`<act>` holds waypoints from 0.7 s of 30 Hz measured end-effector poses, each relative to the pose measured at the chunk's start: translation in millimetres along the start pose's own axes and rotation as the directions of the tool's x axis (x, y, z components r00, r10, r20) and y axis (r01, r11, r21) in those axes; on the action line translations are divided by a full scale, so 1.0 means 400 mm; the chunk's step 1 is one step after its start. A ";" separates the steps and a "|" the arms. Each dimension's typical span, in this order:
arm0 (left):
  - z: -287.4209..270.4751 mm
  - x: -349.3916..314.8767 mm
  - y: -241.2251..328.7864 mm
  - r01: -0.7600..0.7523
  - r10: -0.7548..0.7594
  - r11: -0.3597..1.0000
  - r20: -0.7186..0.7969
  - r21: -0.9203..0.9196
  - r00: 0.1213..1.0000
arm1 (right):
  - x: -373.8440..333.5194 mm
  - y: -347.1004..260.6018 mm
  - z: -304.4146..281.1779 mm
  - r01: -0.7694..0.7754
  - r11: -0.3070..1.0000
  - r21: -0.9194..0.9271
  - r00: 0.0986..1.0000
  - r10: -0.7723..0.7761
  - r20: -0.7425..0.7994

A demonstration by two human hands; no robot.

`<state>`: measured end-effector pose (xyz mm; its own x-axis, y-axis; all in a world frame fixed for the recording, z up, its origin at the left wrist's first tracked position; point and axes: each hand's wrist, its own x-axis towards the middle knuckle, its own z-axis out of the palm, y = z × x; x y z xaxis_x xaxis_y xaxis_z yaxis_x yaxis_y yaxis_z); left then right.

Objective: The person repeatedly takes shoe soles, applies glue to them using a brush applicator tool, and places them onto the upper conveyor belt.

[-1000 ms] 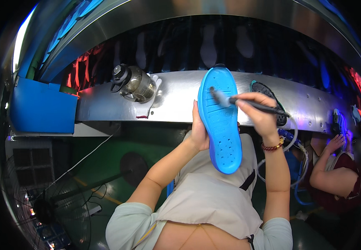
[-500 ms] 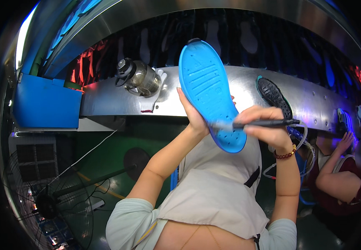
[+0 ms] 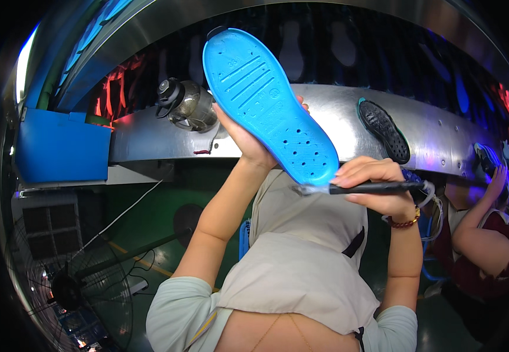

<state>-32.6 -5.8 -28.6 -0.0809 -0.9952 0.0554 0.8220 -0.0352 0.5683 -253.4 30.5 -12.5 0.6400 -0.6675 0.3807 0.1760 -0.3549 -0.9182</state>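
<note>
"While the left hand holds up the blue shoe sole, how do its fingers sit?"

"They are closed around its middle from behind: the thumb lies along the left edge, and fingertips peek past the right edge."

"Where exactly is the sole?"

"Raised before the metal bench, slanting, its wide toe end at the upper left and its heel at the lower right, above the beige apron. Grooves cross the forefoot; small holes dot the heel."

"And the right hand?"

"Its fingers pinch the black handle of a brush, held nearly level. The bristles are right by the heel's lower edge; I can't tell whether they touch it."

"What sits on the bench?"

"A black sole with a green rim lies toward the right. Toward the left there's a clear bottle with a black lid, beside a partly hidden white glove."

"Anyone nearby?"

"Farther right, a co-worker's hand is up at the bench's edge."
</note>
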 end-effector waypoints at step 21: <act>-0.018 -0.071 -0.020 0.346 -0.355 0.934 0.119 0.092 0.927 | -0.006 -0.023 0.061 -0.259 0.941 0.217 0.945 0.293 -0.142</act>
<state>-32.8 21.9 -40.4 -0.4340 -0.8994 -0.0527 0.6880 -0.3686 0.6251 -238.3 51.5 -7.6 0.5501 -0.8283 0.1064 0.1623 -0.0189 -0.9866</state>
